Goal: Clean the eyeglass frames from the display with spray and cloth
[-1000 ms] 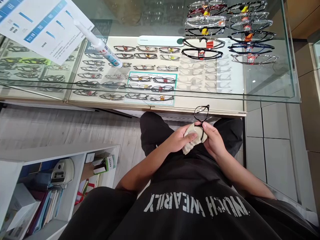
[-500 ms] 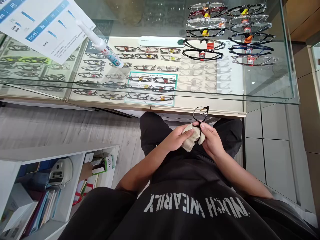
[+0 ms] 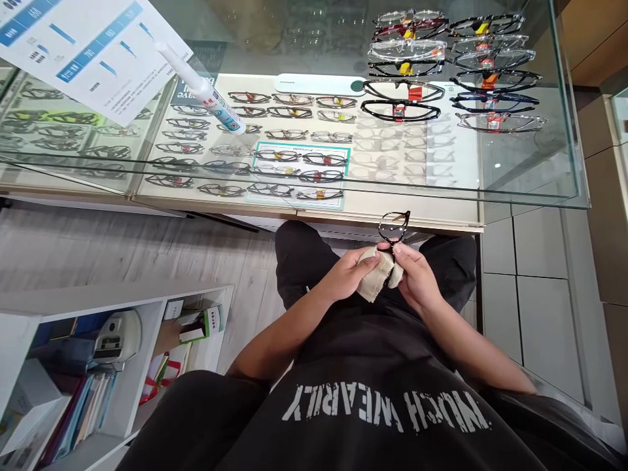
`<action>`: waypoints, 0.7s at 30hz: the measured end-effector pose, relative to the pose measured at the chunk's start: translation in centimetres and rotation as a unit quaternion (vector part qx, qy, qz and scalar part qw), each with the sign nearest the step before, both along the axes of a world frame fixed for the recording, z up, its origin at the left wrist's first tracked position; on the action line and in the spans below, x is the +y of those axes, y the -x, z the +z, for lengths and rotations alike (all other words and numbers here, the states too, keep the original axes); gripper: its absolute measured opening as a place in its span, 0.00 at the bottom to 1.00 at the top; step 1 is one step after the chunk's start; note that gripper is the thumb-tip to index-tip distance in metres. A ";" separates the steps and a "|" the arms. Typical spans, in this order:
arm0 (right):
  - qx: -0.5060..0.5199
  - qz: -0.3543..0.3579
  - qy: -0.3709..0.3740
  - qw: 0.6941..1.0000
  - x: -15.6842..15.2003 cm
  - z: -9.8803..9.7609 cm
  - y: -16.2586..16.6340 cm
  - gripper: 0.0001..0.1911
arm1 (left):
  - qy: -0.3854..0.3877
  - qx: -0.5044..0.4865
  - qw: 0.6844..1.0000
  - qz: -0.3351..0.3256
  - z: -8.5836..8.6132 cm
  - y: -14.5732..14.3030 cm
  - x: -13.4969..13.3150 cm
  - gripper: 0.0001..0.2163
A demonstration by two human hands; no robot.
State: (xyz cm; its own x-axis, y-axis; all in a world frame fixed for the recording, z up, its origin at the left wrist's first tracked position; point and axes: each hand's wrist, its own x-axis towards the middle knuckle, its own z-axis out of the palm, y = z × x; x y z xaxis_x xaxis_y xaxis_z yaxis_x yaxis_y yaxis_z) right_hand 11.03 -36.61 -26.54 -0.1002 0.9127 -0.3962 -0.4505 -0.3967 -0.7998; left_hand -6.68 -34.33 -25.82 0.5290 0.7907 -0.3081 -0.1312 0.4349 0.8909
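While held low in front of the lap, black glasses (image 3: 394,227) stick up past a beige cloth (image 3: 375,280) that wraps their lower half. Right hand (image 3: 417,278): thumb and fingertips pinching the frame at the bridge. Left hand (image 3: 349,275): fingers curled, thumb pressing cloth against the covered lens. Just beyond, a glass counter (image 3: 540,190) with rows of glasses (image 3: 294,157) below; on top, a white tube (image 3: 203,91) beside a printed sheet (image 3: 88,52). Shelf (image 3: 122,307) at lower left.

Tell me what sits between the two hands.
In the head view, a beige cloth folded over the black glasses lies between the left hand and right hand.
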 end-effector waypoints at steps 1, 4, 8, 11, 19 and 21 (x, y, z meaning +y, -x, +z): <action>0.000 -0.009 -0.003 1.000 0.1 0.0 -0.1 0.17 | -0.005 -0.002 1.000 -0.017 0.2 0.3 0.2 0.24; 0.008 -0.019 0.004 1.000 0.0 0.1 0.0 0.17 | 0.005 -0.002 1.000 -0.029 0.7 0.3 0.3 0.24; 0.019 -0.003 0.012 1.000 -0.4 0.3 0.7 0.21 | 0.039 0.019 0.999 0.031 0.3 -0.6 -0.6 0.29; 0.020 0.010 0.007 1.000 -0.5 0.3 1.0 0.22 | 0.051 0.025 0.997 0.053 -0.3 -1.0 -0.9 0.31; 0.005 -0.007 0.009 1.000 0.0 0.4 0.1 0.18 | -0.008 0.002 1.000 -0.022 0.0 0.5 0.1 0.23; 0.009 0.000 0.014 1.000 -0.1 0.4 0.0 0.18 | -0.001 -0.002 0.999 -0.038 0.3 0.7 0.1 0.23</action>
